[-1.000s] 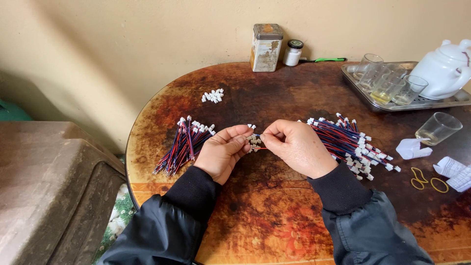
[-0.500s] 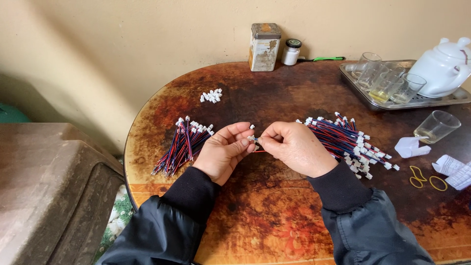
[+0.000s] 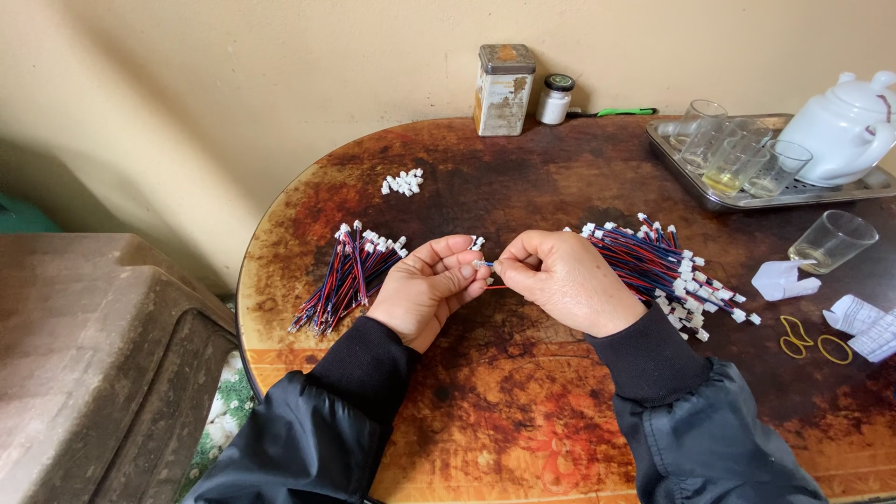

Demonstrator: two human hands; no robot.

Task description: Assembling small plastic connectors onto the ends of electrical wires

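My left hand (image 3: 425,289) and my right hand (image 3: 565,278) meet fingertip to fingertip over the middle of the round brown table (image 3: 523,411). Between them they pinch one thin red-and-blue wire lead with a small white connector (image 3: 483,265). A second white connector (image 3: 477,243) sits at the tips of my left fingers. A bundle of the same red-and-blue leads (image 3: 343,277) lies just left of my left hand. A larger heap of leads with white connectors (image 3: 665,271) lies right of my right hand. A little pile of loose white connectors (image 3: 402,182) rests farther back.
A rusty tin (image 3: 503,90) and a small jar (image 3: 556,99) stand at the back by the wall. A metal tray (image 3: 709,191) holds glasses and a white teapot (image 3: 845,126). A glass (image 3: 831,241), crumpled paper (image 3: 779,278) and yellow rubber bands (image 3: 814,340) lie at right.
The small clump of connectors seen between my hands a second ago is gone; my fingers now hold a single lead, drawn out a little between them. The hands have barely shifted.
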